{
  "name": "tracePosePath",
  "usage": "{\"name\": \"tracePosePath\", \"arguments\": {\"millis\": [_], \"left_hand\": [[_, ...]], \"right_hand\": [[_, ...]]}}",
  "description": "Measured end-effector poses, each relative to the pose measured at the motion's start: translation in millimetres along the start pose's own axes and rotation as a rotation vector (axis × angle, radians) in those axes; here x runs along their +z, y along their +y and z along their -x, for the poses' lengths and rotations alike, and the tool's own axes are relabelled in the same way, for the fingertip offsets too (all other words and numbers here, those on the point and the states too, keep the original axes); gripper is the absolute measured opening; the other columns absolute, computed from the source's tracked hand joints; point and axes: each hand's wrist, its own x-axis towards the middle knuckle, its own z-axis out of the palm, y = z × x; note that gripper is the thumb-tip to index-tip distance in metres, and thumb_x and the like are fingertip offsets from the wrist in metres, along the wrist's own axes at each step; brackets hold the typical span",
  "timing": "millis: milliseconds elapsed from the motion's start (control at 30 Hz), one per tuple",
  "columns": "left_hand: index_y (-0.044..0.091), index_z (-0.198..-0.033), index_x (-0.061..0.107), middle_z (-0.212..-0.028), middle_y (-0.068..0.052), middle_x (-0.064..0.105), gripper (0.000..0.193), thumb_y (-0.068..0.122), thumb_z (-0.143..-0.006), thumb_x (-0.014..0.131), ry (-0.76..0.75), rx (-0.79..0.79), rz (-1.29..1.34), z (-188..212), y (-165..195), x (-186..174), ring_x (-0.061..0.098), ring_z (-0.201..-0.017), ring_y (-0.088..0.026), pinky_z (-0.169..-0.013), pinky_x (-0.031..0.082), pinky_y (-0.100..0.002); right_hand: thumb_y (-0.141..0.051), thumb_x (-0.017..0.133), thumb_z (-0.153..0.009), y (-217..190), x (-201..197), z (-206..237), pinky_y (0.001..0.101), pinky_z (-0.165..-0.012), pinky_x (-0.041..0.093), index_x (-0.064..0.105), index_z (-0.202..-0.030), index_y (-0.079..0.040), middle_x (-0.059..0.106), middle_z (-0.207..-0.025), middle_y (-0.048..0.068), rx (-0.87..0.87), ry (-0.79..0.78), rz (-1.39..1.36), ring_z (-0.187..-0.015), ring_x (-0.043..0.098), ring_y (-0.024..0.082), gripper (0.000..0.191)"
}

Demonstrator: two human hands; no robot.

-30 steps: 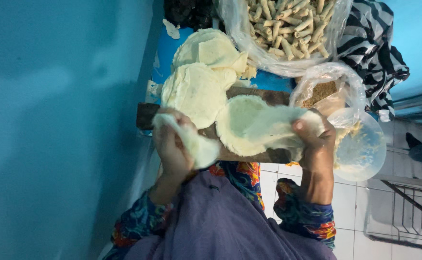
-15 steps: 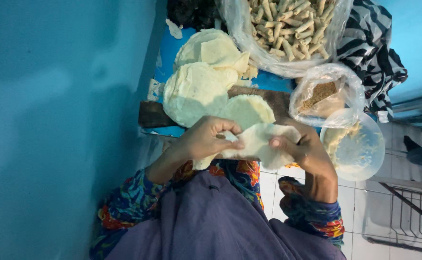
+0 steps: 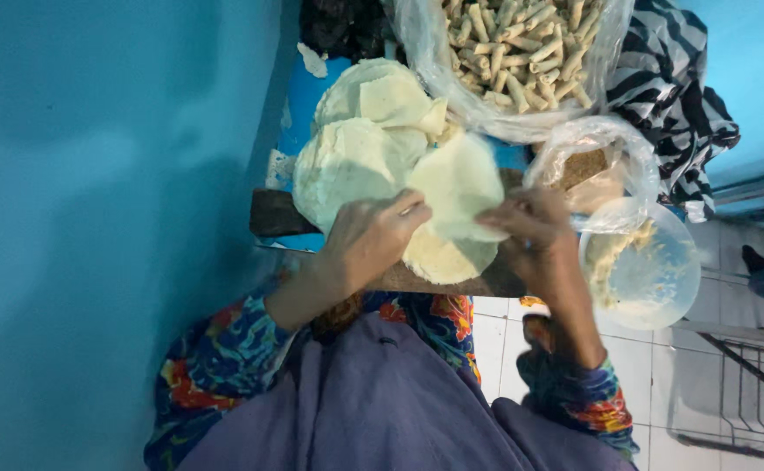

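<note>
At the middle of the frame my left hand [image 3: 373, 240] and my right hand [image 3: 530, 235] hold one thin, pale round wrapper [image 3: 459, 185] between them, lifted above the dark wooden board [image 3: 273, 214] that serves as my worktop. My left fingers [image 3: 408, 208] are pressed together, pinching the wrapper's lower left edge; my right fingers pinch its right edge, though they are blurred. Just below the held wrapper, another round wrapper [image 3: 447, 260] lies flat on the board. Left of and above my hands a stack of wrappers [image 3: 347, 161] sits by the board, with more folded sheets behind it. Along the top of the frame a clear plastic bag [image 3: 521, 44] holds many finished rolls. To the right a smaller bag [image 3: 596, 161] with brown filling sits just above a clear bowl [image 3: 652, 270]. My purple lap [image 3: 382, 401] fills the bottom
</note>
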Motion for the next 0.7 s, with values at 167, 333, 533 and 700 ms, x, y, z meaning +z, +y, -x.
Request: {"name": "tracePosePath", "arguments": {"millis": [167, 333, 533, 700], "left_hand": [[0.01, -0.088, 0.063, -0.093, -0.005, 0.06, 0.009, 0.009, -0.08, 0.066, -0.159, -0.008, -0.181, 27, -1, 30, 0.068, -0.067, -0.025, -0.057, 0.056, -0.036], [0.01, -0.088, 0.06, -0.093, -0.006, 0.058, 0.009, 0.008, -0.081, 0.067, -0.107, 0.021, -0.171, 41, 3, 31, 0.068, -0.07, -0.02, -0.06, 0.056, -0.035], [0.011, -0.086, 0.061, -0.092, -0.004, 0.058, 0.008, 0.011, -0.081, 0.066, -0.135, 0.011, -0.255, 51, 12, 27, 0.065, -0.067, -0.017, -0.059, 0.054, -0.034], [0.01, -0.089, 0.062, -0.092, -0.003, 0.058, 0.007, 0.009, -0.083, 0.066, -0.123, 0.022, -0.273, 55, 13, 29, 0.063, -0.066, -0.015, -0.059, 0.052, -0.032]], "right_hand": [[0.005, 0.068, -0.07, 10, 29, 20, 0.043, -0.091, 0.048, 0.076, -0.105, -0.012, 0.066, -0.107, 0.008, -0.085, -0.051, 0.121, -0.101, 0.059, 0.032, 0.04], [0.004, 0.068, -0.08, 10, 29, 40, 0.0431, -0.093, 0.047, 0.071, -0.104, -0.011, 0.066, -0.111, 0.004, -0.094, 0.004, 0.236, -0.104, 0.06, 0.029, 0.029], [-0.003, 0.072, -0.073, 3, 29, 47, 0.0426, -0.089, 0.046, 0.07, -0.104, -0.01, 0.066, -0.109, 0.006, -0.146, -0.037, 0.227, -0.104, 0.06, 0.029, 0.032], [0.001, 0.071, -0.073, 1, 28, 51, 0.0436, -0.093, 0.048, 0.069, -0.104, -0.01, 0.067, -0.11, 0.006, -0.146, -0.053, 0.288, -0.104, 0.06, 0.029, 0.033]]}}
